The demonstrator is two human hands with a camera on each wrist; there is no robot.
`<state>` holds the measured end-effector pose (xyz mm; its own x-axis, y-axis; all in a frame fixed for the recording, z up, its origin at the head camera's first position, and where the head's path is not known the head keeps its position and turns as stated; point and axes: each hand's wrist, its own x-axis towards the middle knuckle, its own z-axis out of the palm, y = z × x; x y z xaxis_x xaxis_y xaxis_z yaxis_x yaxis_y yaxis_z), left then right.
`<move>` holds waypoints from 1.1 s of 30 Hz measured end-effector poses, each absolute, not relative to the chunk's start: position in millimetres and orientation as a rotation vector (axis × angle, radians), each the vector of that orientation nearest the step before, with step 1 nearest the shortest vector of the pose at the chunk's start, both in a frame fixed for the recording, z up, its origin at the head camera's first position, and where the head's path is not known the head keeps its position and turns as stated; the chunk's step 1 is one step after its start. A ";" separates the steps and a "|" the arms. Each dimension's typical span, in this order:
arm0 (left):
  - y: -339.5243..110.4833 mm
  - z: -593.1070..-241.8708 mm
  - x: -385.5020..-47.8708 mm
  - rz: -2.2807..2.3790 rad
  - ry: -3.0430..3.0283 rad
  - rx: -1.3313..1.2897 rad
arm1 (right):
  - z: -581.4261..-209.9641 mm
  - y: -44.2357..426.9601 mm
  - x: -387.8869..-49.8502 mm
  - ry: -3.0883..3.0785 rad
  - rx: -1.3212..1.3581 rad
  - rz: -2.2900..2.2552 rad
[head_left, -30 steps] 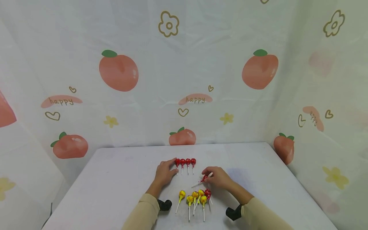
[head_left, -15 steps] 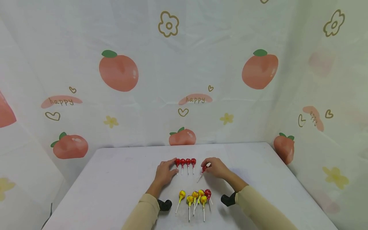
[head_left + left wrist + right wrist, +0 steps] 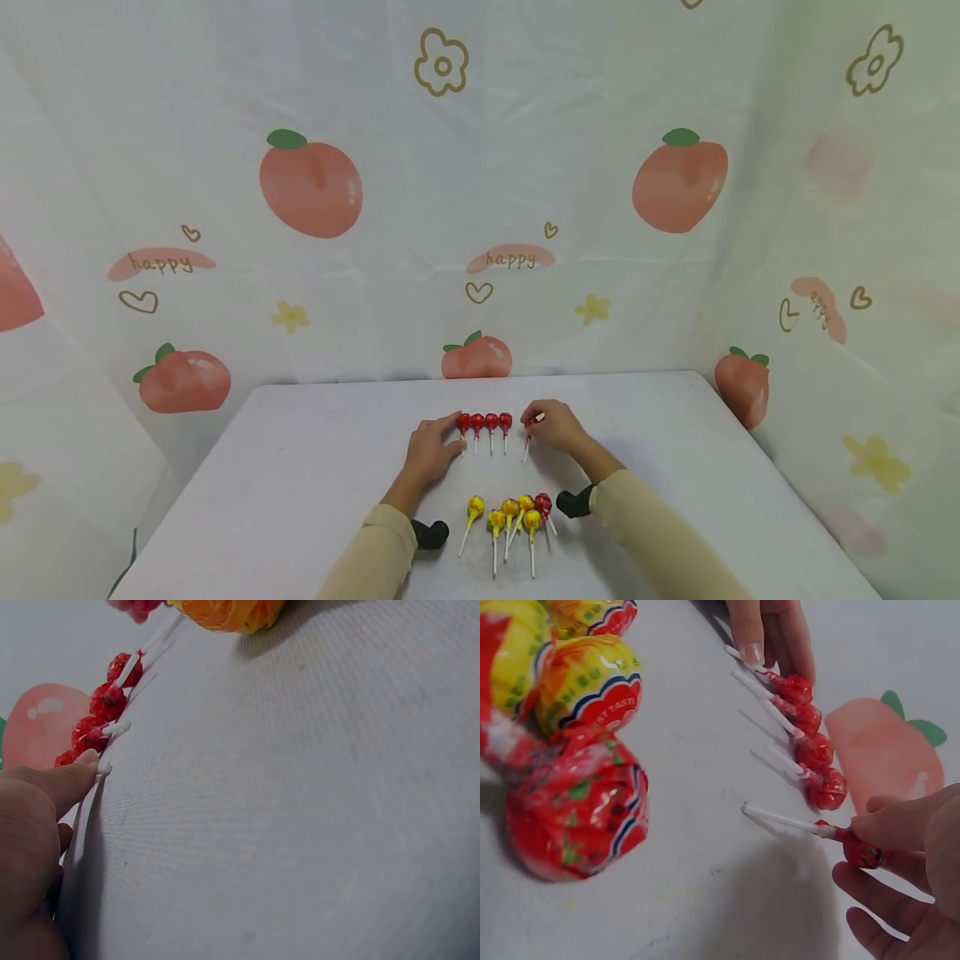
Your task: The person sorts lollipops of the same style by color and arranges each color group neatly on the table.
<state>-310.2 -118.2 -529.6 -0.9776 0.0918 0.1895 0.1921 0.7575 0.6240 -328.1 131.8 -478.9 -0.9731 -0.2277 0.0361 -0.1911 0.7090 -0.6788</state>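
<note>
Several red lollipops [image 3: 491, 422] stand in a side-by-side row across the far part of the table, sticks toward me. My left hand [image 3: 430, 454] rests at the row's left end, its thumb and forefinger touching the leftmost red lollipop [image 3: 793, 688]. Right of the row, my right hand [image 3: 558, 427] pinches another red lollipop [image 3: 864, 853] by its wrapped head between thumb and fingers. Its stick also points toward me, slightly slanted, with a gap between it and the row. Whether its head touches the table I cannot tell.
Nearer to me lies a loose group of several yellow lollipops [image 3: 495, 521], with one red lollipop [image 3: 543, 503] at its right side. The white table [image 3: 315, 483] ends at a printed curtain [image 3: 390, 317] behind. Black wrist mounts [image 3: 431, 535] sit by both sleeves.
My right hand has carried its red lollipop away from me, up level with the row, and turned its stick from sideways to nearly straight toward me. The left hand has stayed put.
</note>
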 end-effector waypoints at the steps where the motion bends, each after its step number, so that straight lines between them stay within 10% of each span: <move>1: -118.4 -529.8 -310.3 -1.021 -2.806 -0.227 | -480.6 130.8 -329.8 2.863 -0.337 -1.136; 33: -118.1 -527.7 -310.3 -1.031 -2.824 -0.213 | -505.8 116.2 -348.0 2.863 -0.184 -1.328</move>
<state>-310.3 -118.1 -527.7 -0.9819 0.0882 0.1677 0.1755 0.7570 0.6294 -348.0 116.2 -505.8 -0.9931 -0.0967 0.0669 -0.1135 0.6403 -0.7597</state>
